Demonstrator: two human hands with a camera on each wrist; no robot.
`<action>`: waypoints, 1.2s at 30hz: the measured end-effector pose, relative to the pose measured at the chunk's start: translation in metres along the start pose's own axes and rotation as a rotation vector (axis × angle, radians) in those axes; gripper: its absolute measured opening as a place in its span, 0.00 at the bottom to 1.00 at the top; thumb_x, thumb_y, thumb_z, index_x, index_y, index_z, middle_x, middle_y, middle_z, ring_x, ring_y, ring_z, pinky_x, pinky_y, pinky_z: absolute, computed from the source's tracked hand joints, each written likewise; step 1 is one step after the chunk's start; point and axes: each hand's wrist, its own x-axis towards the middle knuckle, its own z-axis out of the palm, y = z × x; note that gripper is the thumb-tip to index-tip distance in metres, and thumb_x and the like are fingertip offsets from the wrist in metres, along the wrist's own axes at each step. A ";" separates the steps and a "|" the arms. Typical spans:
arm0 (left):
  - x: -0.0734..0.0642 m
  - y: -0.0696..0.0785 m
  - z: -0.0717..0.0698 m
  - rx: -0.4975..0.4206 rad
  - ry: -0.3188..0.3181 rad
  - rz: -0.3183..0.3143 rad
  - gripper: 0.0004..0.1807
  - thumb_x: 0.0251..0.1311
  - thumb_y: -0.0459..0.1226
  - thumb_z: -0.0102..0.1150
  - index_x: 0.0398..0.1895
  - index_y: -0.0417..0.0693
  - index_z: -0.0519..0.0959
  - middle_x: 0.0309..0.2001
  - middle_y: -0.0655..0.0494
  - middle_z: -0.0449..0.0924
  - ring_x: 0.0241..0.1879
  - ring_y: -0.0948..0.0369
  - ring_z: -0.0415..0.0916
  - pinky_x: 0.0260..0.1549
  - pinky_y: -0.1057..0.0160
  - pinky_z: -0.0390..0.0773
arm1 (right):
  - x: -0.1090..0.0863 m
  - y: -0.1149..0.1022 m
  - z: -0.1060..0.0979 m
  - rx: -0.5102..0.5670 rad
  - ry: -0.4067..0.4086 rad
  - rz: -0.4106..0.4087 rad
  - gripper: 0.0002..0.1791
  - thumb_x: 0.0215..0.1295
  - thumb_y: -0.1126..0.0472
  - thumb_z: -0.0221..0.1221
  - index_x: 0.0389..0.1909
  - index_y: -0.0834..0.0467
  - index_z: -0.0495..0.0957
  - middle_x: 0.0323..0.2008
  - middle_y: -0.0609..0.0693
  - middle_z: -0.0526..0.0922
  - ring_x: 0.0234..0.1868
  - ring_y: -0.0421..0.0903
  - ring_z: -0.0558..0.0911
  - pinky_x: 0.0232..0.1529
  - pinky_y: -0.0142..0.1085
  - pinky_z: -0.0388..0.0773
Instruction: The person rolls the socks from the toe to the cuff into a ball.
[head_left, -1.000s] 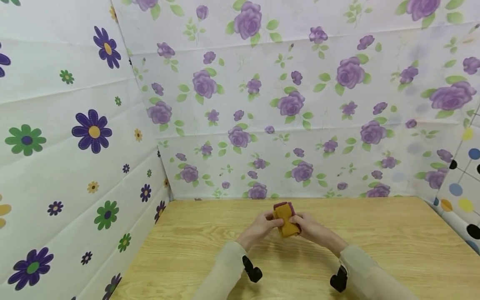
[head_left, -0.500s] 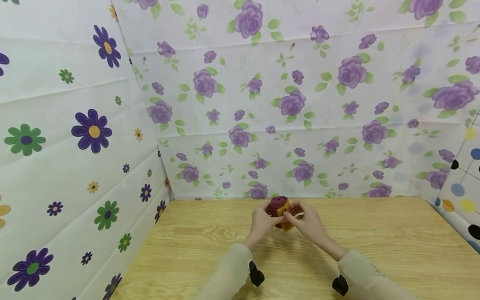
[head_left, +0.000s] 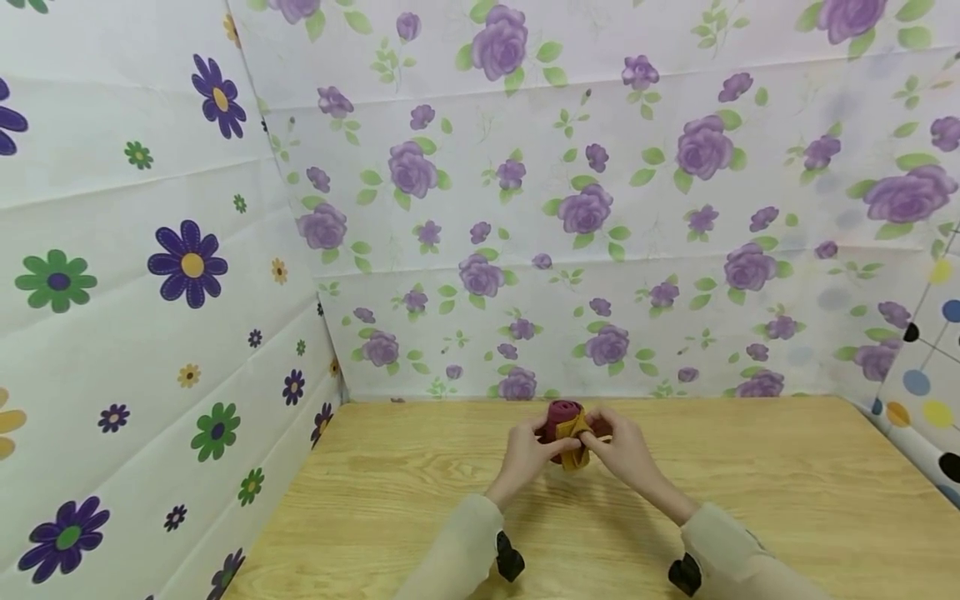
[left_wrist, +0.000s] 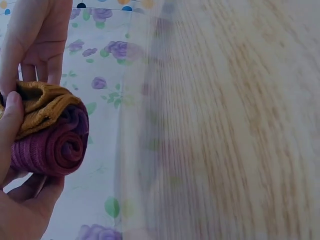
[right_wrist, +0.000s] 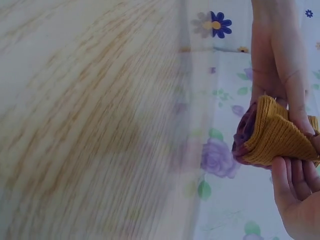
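Both hands hold a rolled-up knitted sock bundle (head_left: 562,411), maroon with a mustard ribbed cuff (head_left: 573,427), just over the table. Its spiral maroon end faces up in the head view and shows clearly in the left wrist view. My left hand (head_left: 525,454) grips the maroon roll from the left, thumb in front and fingers around behind. On the other side my right hand (head_left: 622,447) pinches the mustard cuff, thumb at its front. In the right wrist view the mustard knit (right_wrist: 282,135) stretches over one side of the roll, maroon showing at its end.
A light wood-grain table (head_left: 405,500) lies under the hands. Behind it hangs a sheet with purple roses (head_left: 480,275), and a flower-print sheet (head_left: 187,265) runs along the left. A dotted sheet (head_left: 915,383) borders the right side.
The bundle has turned from its flat mustard side facing me to its spiral end upward. Since half a second ago, the mustard cuff has spread wider, and the bundle sits slightly lower.
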 end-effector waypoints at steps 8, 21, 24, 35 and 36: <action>-0.002 0.008 0.004 0.100 -0.038 -0.031 0.29 0.50 0.51 0.71 0.56 0.53 0.78 0.48 0.54 0.76 0.45 0.63 0.76 0.40 0.67 0.81 | -0.001 -0.002 0.002 -0.018 0.075 0.039 0.06 0.58 0.66 0.66 0.33 0.58 0.79 0.31 0.51 0.84 0.33 0.44 0.83 0.33 0.29 0.79; -0.003 0.008 0.007 0.122 0.198 -0.012 0.26 0.49 0.37 0.74 0.53 0.45 0.79 0.45 0.49 0.83 0.45 0.56 0.80 0.43 0.61 0.82 | -0.003 0.000 -0.006 0.445 -0.100 0.270 0.09 0.71 0.66 0.53 0.47 0.66 0.76 0.43 0.57 0.83 0.42 0.41 0.84 0.47 0.40 0.82; -0.003 0.006 0.000 0.123 0.177 -0.018 0.26 0.49 0.36 0.74 0.53 0.43 0.77 0.46 0.49 0.83 0.46 0.56 0.81 0.45 0.61 0.81 | -0.003 -0.003 -0.014 0.681 -0.153 0.445 0.09 0.75 0.64 0.46 0.47 0.61 0.73 0.44 0.50 0.80 0.43 0.41 0.81 0.52 0.45 0.79; -0.009 0.019 -0.029 0.063 -0.261 -0.012 0.23 0.56 0.32 0.67 0.57 0.46 0.79 0.47 0.48 0.84 0.41 0.63 0.81 0.37 0.67 0.82 | 0.010 -0.002 -0.032 0.616 -0.248 0.410 0.15 0.72 0.57 0.53 0.49 0.64 0.77 0.34 0.42 0.81 0.35 0.40 0.80 0.39 0.34 0.79; -0.009 0.021 -0.032 0.067 -0.309 -0.012 0.23 0.56 0.32 0.66 0.57 0.46 0.79 0.47 0.49 0.84 0.40 0.65 0.80 0.36 0.68 0.81 | 0.011 -0.001 -0.033 0.580 -0.261 0.373 0.17 0.71 0.56 0.55 0.50 0.67 0.76 0.33 0.43 0.82 0.34 0.40 0.81 0.39 0.34 0.80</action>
